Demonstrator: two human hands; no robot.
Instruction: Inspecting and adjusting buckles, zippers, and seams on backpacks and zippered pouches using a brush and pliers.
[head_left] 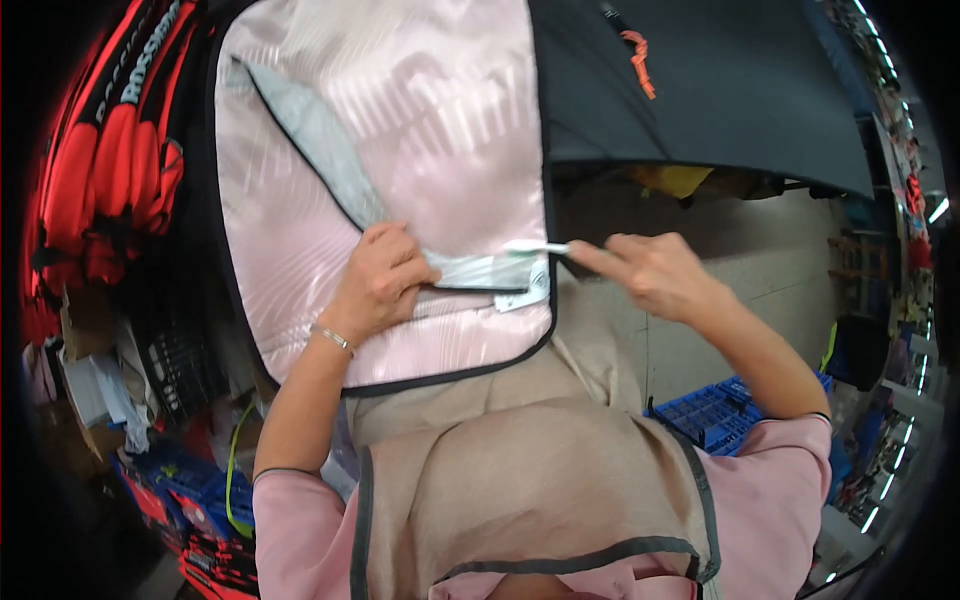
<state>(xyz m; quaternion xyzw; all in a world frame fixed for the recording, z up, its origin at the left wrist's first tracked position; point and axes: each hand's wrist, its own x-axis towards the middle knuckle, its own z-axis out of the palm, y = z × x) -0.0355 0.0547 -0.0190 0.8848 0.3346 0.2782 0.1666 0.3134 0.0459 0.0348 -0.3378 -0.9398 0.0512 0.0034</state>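
Observation:
In front of me lies a shiny pink fabric panel [440,170] with black bound edges. A slanting slit in it gapes, showing pale grey lining [325,140] edged in black. My left hand [382,278], a bracelet at its wrist, is closed on the fabric at the slit's bend. My right hand [655,275] is closed around a slim white tool [545,247], whose blurred tip reaches over the strip of lining by the panel's right edge. I cannot make out the tool's exact kind. Beneath that tip sits a small white label [525,297].
Red and black bags [115,170] hang at the left. Beyond the panel to the right stretches a dark table surface [740,100] with an orange cord [638,62] on it. Blue crates [705,415] stand low at the right, and more crates at the lower left.

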